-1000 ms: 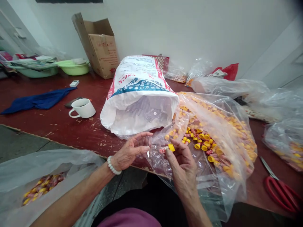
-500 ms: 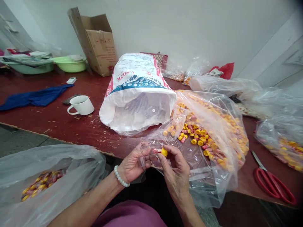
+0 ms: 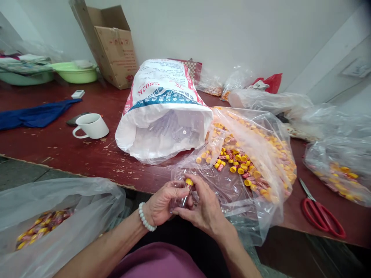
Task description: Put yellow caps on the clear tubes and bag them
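Observation:
A small clear plastic tube with a yellow cap and some red print stands tilted between both hands, cap uppermost. My left hand, wearing a pale bead bracelet, is closed around its side. My right hand has its fingers by the cap and its thumb at the lower end. To the right lies an open clear bag of yellow-capped pieces with red-printed bodies. Behind my hands, a white woven sack gapes toward me with clear tubes inside.
A clear bag holding capped tubes hangs low at left. On the red table are a white mug, blue cloth, red-handled scissors, a cardboard box and basins.
The yellow-capped piece has gone from lying sideways at the clear tube's mouth to a cap-up tube. My right hand has moved left, its thumb now at the tube's bottom. The view has shifted slightly.

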The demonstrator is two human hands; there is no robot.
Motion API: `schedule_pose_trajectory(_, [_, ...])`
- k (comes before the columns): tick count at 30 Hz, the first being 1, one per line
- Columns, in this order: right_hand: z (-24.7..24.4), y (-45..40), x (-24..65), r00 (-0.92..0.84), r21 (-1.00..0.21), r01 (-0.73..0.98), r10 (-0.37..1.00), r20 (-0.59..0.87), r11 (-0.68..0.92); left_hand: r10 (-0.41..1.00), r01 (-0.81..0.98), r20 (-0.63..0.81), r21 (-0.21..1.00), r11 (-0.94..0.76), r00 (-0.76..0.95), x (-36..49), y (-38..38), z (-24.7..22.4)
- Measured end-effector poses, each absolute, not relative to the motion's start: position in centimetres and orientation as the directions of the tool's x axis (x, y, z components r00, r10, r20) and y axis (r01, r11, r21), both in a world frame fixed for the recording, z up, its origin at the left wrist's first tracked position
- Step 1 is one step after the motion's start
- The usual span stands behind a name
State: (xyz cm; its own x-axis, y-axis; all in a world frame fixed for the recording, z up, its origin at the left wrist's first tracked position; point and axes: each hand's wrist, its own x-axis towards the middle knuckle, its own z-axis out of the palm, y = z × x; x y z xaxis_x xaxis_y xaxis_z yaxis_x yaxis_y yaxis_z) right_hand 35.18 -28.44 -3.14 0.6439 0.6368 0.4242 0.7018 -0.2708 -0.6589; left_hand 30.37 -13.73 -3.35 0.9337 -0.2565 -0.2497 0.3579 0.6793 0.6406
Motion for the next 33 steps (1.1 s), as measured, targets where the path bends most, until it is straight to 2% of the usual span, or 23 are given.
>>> schedule_pose_trajectory(3, [-3.1,-28.4,35.6,0.581,-0.593,0.767,0.655,0.482,-0.244,-0.288,0.387,-0.258,0.622,0.680,0.922,30.8,-13.9,-3.6])
schedule_pose_trajectory(6, [-2.9,-29.6,37.9,0.620,-0.657,0.710,0.669,0.411,-0.254,-0.227,0.357,-0.277,0.654,0.667,0.934,31.3,-13.8,-3.5])
schedule_pose_trajectory(8, [-3.2,-30.8,40.6,0.773,-0.698,0.590,0.533,0.344,-0.406,-0.159,0.322,-0.288,0.707,0.630,0.944,31.6,-13.5,-3.3])
schedule_pose_trajectory(9, [-3.5,-31.3,42.1,0.854,-0.697,0.506,0.406,0.325,-0.507,-0.137,0.314,-0.292,0.734,0.603,0.947,31.7,-13.3,-3.3])
schedule_pose_trajectory(11, [-4.5,-32.2,45.1,0.921,-0.685,0.389,0.239,0.308,-0.616,-0.116,0.305,-0.290,0.781,0.545,0.950,31.9,-13.0,-3.3])
schedule_pose_trajectory(14, [-6.3,-32.9,48.2,0.950,-0.682,0.309,0.173,0.261,-0.663,-0.101,0.281,-0.264,0.849,0.446,0.959,31.9,-12.8,-3.6])
schedule_pose_trajectory(20, [-6.5,-34.2,47.9,0.977,-0.776,0.210,0.149,0.150,-0.594,0.002,0.203,-0.208,0.956,0.210,0.978,32.0,-13.0,-4.0])
schedule_pose_trajectory(24, [-3.4,-34.3,43.4,0.978,-0.866,0.210,0.092,0.188,-0.454,0.077,0.157,-0.150,0.984,-0.080,0.986,32.2,-13.4,-3.7])
schedule_pose_trajectory(27, [-1.3,-32.3,39.3,0.923,-0.898,0.371,0.198,0.329,-0.237,0.087,0.090,-0.071,0.964,-0.249,0.994,32.3,-14.3,-3.5])
schedule_pose_trajectory(30, [-0.6,-30.1,36.6,0.798,-0.778,0.582,0.349,0.492,-0.235,0.026,0.028,-0.022,0.960,-0.278,0.999,32.3,-15.2,-3.2])
schedule_pose_trajectory(33, [-0.6,-29.4,35.8,0.698,-0.670,0.688,0.507,0.505,-0.280,-0.013,-0.007,0.004,0.971,-0.239,1.000,32.2,-15.5,-2.9])
